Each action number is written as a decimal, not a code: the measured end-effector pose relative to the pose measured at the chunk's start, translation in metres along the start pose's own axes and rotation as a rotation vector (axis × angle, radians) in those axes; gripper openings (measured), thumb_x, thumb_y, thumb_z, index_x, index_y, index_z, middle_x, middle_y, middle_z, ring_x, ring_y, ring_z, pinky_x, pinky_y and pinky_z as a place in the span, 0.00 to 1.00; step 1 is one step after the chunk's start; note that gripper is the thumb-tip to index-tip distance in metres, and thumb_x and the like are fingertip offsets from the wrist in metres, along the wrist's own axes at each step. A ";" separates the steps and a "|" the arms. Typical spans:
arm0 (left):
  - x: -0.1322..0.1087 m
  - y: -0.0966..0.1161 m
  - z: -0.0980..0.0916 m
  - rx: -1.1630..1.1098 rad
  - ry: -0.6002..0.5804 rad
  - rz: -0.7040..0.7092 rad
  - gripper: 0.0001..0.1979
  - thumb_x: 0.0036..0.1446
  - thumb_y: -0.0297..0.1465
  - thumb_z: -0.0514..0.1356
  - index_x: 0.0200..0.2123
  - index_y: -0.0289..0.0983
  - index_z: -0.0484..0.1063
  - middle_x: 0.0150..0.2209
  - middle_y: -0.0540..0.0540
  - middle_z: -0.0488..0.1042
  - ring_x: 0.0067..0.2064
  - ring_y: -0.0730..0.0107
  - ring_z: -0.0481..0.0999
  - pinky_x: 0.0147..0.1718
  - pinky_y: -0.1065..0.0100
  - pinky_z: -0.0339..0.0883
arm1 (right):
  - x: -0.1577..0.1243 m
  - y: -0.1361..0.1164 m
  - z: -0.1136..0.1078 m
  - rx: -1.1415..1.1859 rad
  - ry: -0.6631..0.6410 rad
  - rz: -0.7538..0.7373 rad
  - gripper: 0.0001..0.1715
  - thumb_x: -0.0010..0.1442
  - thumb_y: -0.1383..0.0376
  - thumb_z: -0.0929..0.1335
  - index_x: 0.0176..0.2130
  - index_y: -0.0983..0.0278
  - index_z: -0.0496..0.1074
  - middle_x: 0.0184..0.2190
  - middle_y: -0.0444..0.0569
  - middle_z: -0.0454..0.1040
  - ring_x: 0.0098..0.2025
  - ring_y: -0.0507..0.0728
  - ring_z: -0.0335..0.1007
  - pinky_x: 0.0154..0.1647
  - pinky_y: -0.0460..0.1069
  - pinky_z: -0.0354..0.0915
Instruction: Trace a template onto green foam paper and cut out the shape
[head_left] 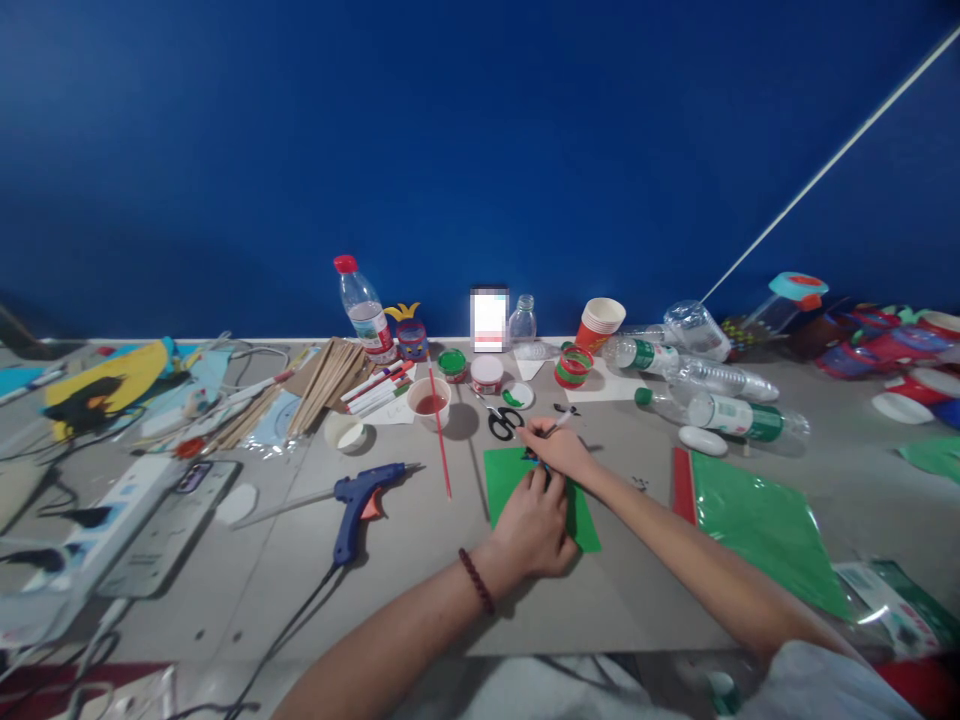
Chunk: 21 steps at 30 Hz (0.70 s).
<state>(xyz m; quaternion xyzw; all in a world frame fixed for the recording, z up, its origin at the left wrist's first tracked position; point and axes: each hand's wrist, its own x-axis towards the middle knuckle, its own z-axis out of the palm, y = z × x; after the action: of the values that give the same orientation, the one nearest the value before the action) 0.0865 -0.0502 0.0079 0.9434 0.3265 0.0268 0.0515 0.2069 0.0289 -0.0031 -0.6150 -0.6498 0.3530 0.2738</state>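
A green sheet lies on the grey table under my hands. My left hand, with a dark red bead bracelet on its wrist, rests on the sheet with fingers curled down. Just beyond its fingertips, a small dark and blue piece is mostly hidden between the hands. My right hand reaches in from the right, fingers pinched at that spot. What either hand grips is too covered to name. Black-handled scissors lie beside the right fingertips, and small black scraps are scattered to the right.
Left of the sheet lies a blue glue gun with a trailing cord. A paper cup of reddish liquid has a red stick against it. Plastic bottles and a green packet lie right; power strips lie left.
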 end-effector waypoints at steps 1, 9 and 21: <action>0.000 0.000 0.000 -0.002 -0.006 0.000 0.26 0.56 0.42 0.52 0.47 0.26 0.72 0.49 0.31 0.65 0.50 0.45 0.62 0.49 0.52 0.62 | 0.000 0.000 0.000 0.001 0.001 0.003 0.20 0.56 0.51 0.63 0.20 0.60 0.63 0.16 0.40 0.68 0.22 0.53 0.65 0.26 0.46 0.59; 0.001 0.000 0.001 0.007 -0.004 0.000 0.27 0.55 0.42 0.52 0.48 0.26 0.71 0.51 0.30 0.65 0.51 0.44 0.62 0.50 0.50 0.62 | -0.003 -0.001 -0.001 0.058 0.010 -0.011 0.21 0.56 0.51 0.63 0.19 0.60 0.61 0.15 0.40 0.65 0.20 0.53 0.63 0.25 0.47 0.59; -0.003 0.007 0.003 -0.039 0.028 -0.037 0.35 0.55 0.42 0.52 0.57 0.19 0.61 0.55 0.24 0.64 0.57 0.38 0.61 0.54 0.50 0.58 | -0.013 0.002 -0.001 0.139 0.025 -0.148 0.21 0.57 0.52 0.63 0.19 0.61 0.62 0.17 0.41 0.64 0.23 0.53 0.60 0.26 0.47 0.59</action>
<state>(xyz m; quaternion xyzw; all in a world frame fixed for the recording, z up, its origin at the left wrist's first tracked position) 0.0884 -0.0582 0.0052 0.9356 0.3440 0.0451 0.0657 0.2101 0.0166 -0.0030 -0.5491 -0.6640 0.3684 0.3491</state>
